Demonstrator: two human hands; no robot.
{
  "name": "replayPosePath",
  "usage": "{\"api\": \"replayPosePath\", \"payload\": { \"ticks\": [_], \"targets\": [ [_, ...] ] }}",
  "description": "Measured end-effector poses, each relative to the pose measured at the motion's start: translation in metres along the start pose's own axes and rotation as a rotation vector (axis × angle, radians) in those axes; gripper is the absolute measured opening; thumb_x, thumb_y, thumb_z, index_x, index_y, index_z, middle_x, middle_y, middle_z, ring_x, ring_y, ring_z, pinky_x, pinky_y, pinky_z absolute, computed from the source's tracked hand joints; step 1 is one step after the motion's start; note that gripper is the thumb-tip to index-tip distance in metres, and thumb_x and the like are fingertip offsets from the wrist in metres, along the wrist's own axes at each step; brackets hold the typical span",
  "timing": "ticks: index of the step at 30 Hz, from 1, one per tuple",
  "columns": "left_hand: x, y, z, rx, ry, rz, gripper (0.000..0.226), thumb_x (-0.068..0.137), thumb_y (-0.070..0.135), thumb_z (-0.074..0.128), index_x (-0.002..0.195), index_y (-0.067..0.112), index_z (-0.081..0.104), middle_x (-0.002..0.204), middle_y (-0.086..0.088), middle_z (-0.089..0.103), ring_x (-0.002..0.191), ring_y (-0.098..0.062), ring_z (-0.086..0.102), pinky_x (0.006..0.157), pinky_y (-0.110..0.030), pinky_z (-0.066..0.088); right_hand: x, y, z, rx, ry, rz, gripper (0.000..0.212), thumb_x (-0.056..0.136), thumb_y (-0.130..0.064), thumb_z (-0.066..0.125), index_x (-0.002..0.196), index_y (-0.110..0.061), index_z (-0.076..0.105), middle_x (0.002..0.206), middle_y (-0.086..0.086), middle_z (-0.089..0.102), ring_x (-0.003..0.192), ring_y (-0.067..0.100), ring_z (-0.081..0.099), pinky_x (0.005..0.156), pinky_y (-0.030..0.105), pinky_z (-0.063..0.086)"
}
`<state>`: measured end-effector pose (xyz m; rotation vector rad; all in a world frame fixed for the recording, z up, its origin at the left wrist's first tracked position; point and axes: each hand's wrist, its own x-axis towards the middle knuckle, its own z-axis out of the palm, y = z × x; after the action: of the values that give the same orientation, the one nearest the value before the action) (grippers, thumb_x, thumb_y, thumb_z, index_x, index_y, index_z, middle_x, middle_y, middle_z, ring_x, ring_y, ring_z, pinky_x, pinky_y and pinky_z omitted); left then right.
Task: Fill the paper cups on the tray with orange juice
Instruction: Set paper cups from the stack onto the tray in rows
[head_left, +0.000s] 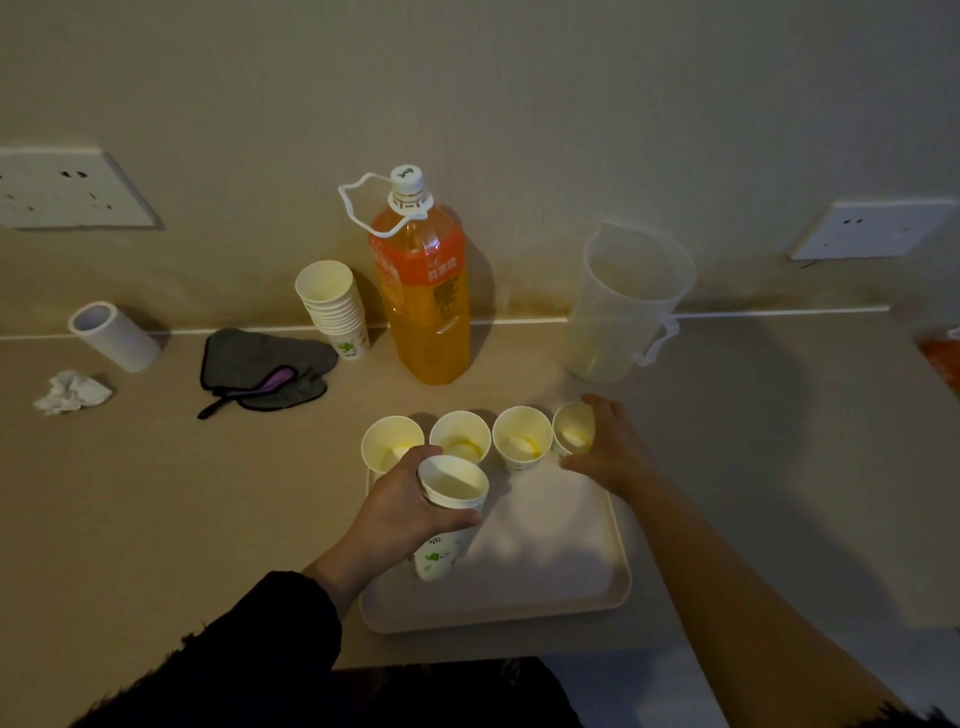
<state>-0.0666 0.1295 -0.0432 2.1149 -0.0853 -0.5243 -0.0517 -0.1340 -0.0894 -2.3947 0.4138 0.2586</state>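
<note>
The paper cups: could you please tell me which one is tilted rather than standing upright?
The cup in the left hand, nearest the camera: it is tilted, while the row of four behind it stands upright.

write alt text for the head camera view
A person's left hand grips a loose cup above a tray; the right hand holds the rightmost cup in a row of four at its far edge. Behind stand a capped juice bottle, a clear pitcher and a stack of cups.

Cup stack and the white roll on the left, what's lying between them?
A grey cloth lies on the counter between the cup stack and the roll, close by the stack; the head view shows it.
</note>
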Motion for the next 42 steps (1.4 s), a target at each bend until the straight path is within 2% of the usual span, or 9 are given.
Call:
{"api": "replayPosePath", "payload": {
  "ticks": [9,14,17,20,25,29,33,38,42],
  "targets": [
    [0.001,0.001,0.003,-0.039,-0.031,0.024,0.062,0.063,0.020,0.087,0.109,0.031,0.047,0.097,0.018,0.057,0.086,0.007,0.054,0.063,-0.004,0.041,-0.004,-0.005,-0.014,-0.163,-0.051,-0.101,0.100,0.070,-0.018,0.072,0.151,-0.023,0.014,0.158,0.004,0.010,0.145,0.024,0.016,0.114,0.038,0.022],
    [0.005,0.001,0.009,-0.089,-0.008,0.036,0.065,0.059,0.020,0.090,0.107,0.033,0.048,0.100,0.015,0.058,0.090,0.001,0.056,0.068,-0.008,0.041,-0.018,-0.046,-0.024,-0.029,0.187,-0.281,0.079,0.069,-0.042,0.060,0.141,-0.014,0.039,0.145,0.007,0.036,0.134,0.023,0.033,0.109,0.035,0.027],
    [0.006,0.002,0.013,-0.110,0.040,0.038,0.083,0.048,0.034,0.092,0.118,0.026,0.048,0.111,0.005,0.056,0.101,-0.011,0.056,0.079,-0.020,0.044,-0.030,-0.078,-0.012,0.120,-0.081,-0.332,0.065,0.072,-0.035,0.081,0.128,-0.015,0.053,0.124,0.001,0.055,0.109,0.014,0.053,0.096,0.032,0.042],
    [0.006,0.003,0.011,-0.124,0.058,0.045,0.087,0.053,0.027,0.093,0.125,0.028,0.044,0.112,0.005,0.058,0.100,-0.017,0.059,0.077,-0.028,0.045,-0.041,-0.099,0.004,0.111,-0.352,-0.320,0.068,0.070,-0.037,0.082,0.129,-0.015,0.055,0.117,-0.003,0.059,0.108,0.012,0.056,0.094,0.032,0.047],
    [-0.002,-0.002,-0.001,-0.123,0.073,0.038,0.091,0.053,0.025,0.092,0.122,0.041,0.035,0.100,0.015,0.059,0.079,-0.011,0.059,0.062,-0.022,0.044,-0.046,-0.108,0.019,0.114,-0.440,-0.271,0.066,0.068,-0.039,0.081,0.128,-0.025,0.055,0.118,-0.006,0.062,0.108,0.012,0.058,0.095,0.035,0.049],
    [-0.007,-0.008,-0.008,-0.141,0.065,0.003,0.095,0.054,0.017,0.091,0.133,0.025,0.039,0.103,0.016,0.057,0.101,-0.012,0.057,0.080,-0.023,0.044,-0.048,-0.113,0.027,0.174,-0.423,-0.239,0.068,0.067,-0.040,0.082,0.127,-0.026,0.054,0.121,-0.009,0.059,0.107,0.009,0.057,0.097,0.035,0.048],
    [-0.012,-0.013,-0.015,-0.092,0.071,-0.003,0.089,0.043,0.046,0.084,0.124,0.025,0.052,0.101,0.018,0.063,0.095,-0.002,0.060,0.072,-0.017,0.045,-0.053,-0.123,0.029,0.250,-0.410,-0.245,0.061,0.074,-0.031,0.080,0.127,-0.021,0.051,0.117,-0.005,0.057,0.104,0.011,0.056,0.092,0.028,0.048],
    [-0.015,-0.016,-0.025,-0.005,0.065,-0.035,0.106,0.043,0.060,0.079,0.136,0.022,0.045,0.119,0.008,0.061,0.103,-0.014,0.060,0.085,-0.036,0.052,-0.051,-0.131,0.021,0.444,-0.257,-0.212,0.059,0.079,-0.023,0.076,0.128,-0.017,0.045,0.107,-0.006,0.052,0.094,0.009,0.055,0.078,0.017,0.046],
    [-0.015,-0.027,-0.038,-0.021,0.137,-0.081,0.093,0.058,0.037,0.089,0.137,0.020,0.042,0.120,0.001,0.060,0.104,-0.022,0.060,0.086,-0.044,0.052,-0.051,-0.129,0.005,0.481,-0.044,-0.228,0.063,0.076,-0.027,0.079,0.128,-0.017,0.044,0.100,-0.014,0.051,0.088,0.000,0.053,0.071,0.012,0.043]
  ]
}}
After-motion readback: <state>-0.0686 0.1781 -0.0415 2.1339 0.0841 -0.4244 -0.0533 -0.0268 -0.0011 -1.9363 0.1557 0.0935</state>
